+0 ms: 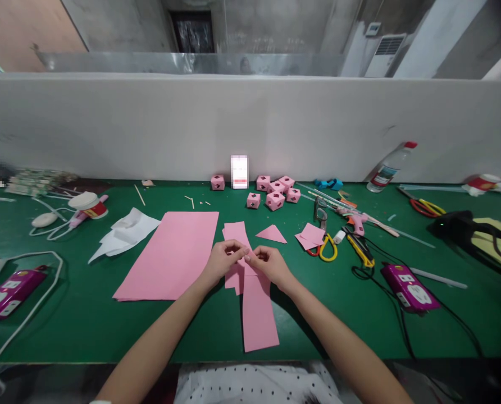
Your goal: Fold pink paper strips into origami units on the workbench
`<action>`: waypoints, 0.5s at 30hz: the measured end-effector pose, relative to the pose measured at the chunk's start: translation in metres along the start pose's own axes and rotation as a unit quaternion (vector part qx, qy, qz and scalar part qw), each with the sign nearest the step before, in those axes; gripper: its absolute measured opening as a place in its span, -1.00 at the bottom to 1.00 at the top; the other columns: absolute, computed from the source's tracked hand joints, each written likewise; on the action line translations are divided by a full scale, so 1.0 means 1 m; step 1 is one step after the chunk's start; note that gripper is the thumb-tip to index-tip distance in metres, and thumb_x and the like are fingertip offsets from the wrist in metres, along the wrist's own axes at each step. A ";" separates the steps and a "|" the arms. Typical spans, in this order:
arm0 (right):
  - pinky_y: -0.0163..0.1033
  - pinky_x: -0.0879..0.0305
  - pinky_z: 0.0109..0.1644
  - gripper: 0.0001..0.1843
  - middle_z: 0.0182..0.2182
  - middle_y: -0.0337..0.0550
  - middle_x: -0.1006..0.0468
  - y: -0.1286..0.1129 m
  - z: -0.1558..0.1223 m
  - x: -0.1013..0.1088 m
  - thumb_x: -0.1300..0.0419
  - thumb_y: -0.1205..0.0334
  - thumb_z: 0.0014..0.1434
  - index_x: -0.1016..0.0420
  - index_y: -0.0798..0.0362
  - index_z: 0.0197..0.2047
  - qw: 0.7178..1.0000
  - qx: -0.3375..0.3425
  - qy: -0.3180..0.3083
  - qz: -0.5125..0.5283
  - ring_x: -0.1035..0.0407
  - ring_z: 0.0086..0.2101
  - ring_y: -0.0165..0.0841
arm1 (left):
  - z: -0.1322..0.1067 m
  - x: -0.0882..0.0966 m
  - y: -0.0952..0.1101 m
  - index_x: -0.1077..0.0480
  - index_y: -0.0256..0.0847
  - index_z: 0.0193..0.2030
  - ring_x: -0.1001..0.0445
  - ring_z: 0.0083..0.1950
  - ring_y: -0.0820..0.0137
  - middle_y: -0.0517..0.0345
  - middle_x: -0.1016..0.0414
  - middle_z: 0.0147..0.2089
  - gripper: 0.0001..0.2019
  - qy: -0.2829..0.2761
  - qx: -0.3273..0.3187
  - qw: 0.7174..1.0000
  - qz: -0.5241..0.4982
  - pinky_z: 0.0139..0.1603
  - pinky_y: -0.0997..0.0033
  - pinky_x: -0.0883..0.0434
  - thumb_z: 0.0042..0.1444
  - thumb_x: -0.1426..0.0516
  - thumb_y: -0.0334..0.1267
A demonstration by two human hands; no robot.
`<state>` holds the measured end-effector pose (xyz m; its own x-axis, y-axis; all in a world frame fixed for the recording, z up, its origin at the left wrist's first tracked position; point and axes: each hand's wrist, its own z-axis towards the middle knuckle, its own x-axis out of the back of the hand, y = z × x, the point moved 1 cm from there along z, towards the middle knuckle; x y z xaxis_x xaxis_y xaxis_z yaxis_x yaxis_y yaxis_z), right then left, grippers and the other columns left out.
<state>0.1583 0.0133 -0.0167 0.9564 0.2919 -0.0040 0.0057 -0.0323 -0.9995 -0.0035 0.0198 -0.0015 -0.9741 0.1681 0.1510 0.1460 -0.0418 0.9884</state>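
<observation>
My left hand (224,259) and my right hand (271,264) meet at the middle of the table, fingertips pinched on a pink paper strip (259,314). The strip runs toward the front edge, with a crease across it just below my fingers. Beneath my hands lie other pink paper pieces (234,229), partly covered. A stack of large pink sheets (177,252) is left of my left hand. Beyond my right hand are a pink paper triangle (272,233) and some small pink squares (310,235). What sits exactly between my fingertips is too small to make out.
Several pink paper cubes (274,200) and a phone (239,171) stand by the partition. Scissors (328,248), a utility knife (360,250), a glue gun (355,220) and a power strip (410,287) lie right. White tissue (126,233) and a paper cup (89,205) are left.
</observation>
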 end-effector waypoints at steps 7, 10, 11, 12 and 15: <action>-0.32 0.04 -0.47 -0.54 -0.58 -0.30 -0.30 -0.005 0.000 0.003 -0.24 -0.18 0.04 -0.47 0.10 -0.44 1.000 0.017 0.017 -0.002 -0.08 -0.54 -0.48 | 0.002 0.003 -0.001 -0.51 -0.26 -0.41 -0.39 -0.41 0.44 0.13 -0.50 -0.41 -0.77 0.029 -0.018 0.999 -0.007 -0.36 0.45 -0.33 0.00 -0.25 -0.10; -0.31 0.07 -0.50 -0.55 -0.60 -0.31 -0.29 -0.007 0.000 0.004 -0.26 -0.18 0.01 -0.50 0.10 -0.40 1.000 0.005 0.024 0.001 -0.03 -0.57 -0.49 | 0.003 0.004 0.000 -0.50 -0.27 -0.43 -0.38 -0.42 0.44 0.14 -0.48 -0.44 -0.76 0.033 -0.011 0.999 -0.016 -0.37 0.46 -0.32 -0.02 -0.25 -0.10; -0.31 0.08 -0.50 -0.55 -0.62 -0.32 -0.27 -0.007 0.000 0.004 -0.27 -0.18 0.00 -0.50 0.10 -0.41 1.000 0.004 0.026 0.001 -0.02 -0.58 -0.49 | 0.003 0.004 0.001 -0.50 -0.27 -0.44 -0.37 -0.42 0.44 0.15 -0.47 -0.45 -0.76 0.032 -0.009 0.999 -0.015 -0.37 0.46 -0.31 -0.01 -0.25 -0.10; -0.31 0.09 -0.51 -0.56 -0.63 -0.33 -0.25 -0.006 0.001 0.004 -0.27 -0.17 0.00 -0.49 0.10 -0.43 1.000 0.007 0.028 0.000 -0.01 -0.59 -0.50 | 0.002 0.003 0.002 -0.49 -0.27 -0.44 -0.37 -0.42 0.44 0.15 -0.46 -0.45 -0.76 0.030 -0.006 0.999 -0.012 -0.38 0.46 -0.31 -0.01 -0.25 -0.10; -0.32 0.07 -0.51 -0.58 -0.65 -0.33 -0.24 -0.005 0.001 0.004 -0.27 -0.14 0.02 -0.45 0.10 -0.47 0.999 0.024 0.031 -0.005 -0.03 -0.59 -0.49 | 0.002 0.002 0.003 -0.45 -0.26 -0.44 -0.38 -0.43 0.46 0.18 -0.44 -0.45 -0.77 0.021 -0.008 1.000 -0.011 -0.38 0.47 -0.32 0.01 -0.23 -0.11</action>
<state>0.1615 0.0151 -0.0114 0.9729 0.2313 0.0066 0.0028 0.0166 -0.9999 -0.0044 0.0217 0.0013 -0.9835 0.1278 0.1282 0.1221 -0.0549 0.9910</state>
